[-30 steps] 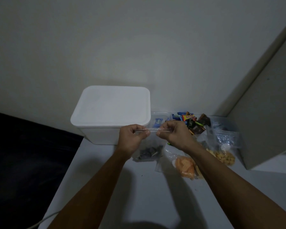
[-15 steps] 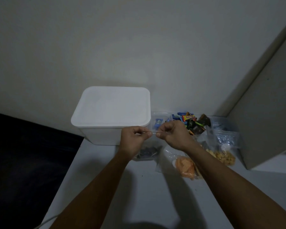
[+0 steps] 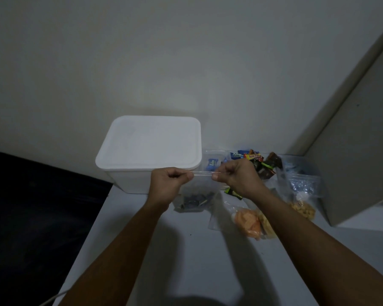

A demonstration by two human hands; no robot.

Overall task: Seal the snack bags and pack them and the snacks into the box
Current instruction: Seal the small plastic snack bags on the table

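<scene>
A clear zip bag of dark snacks (image 3: 195,200) hangs upright in front of the white lidded box (image 3: 149,146). My left hand (image 3: 168,184) pinches the left end of its zip strip and my right hand (image 3: 238,177) pinches the right end, with the strip stretched straight between them. Right of it lie a bag of orange chips (image 3: 247,220), a bag of yellow puffs (image 3: 302,208) and another clear bag (image 3: 303,183). Loose wrapped candies (image 3: 255,161) are piled against the wall behind my right hand.
The white table (image 3: 197,261) ends at its left edge, beside a dark area (image 3: 31,217). A grey panel (image 3: 363,151) stands at the right. A thin white cable (image 3: 53,298) lies at the bottom left.
My hands closed together along the zip strip half a second ago, then spread apart again; the bag stays held in the same place.
</scene>
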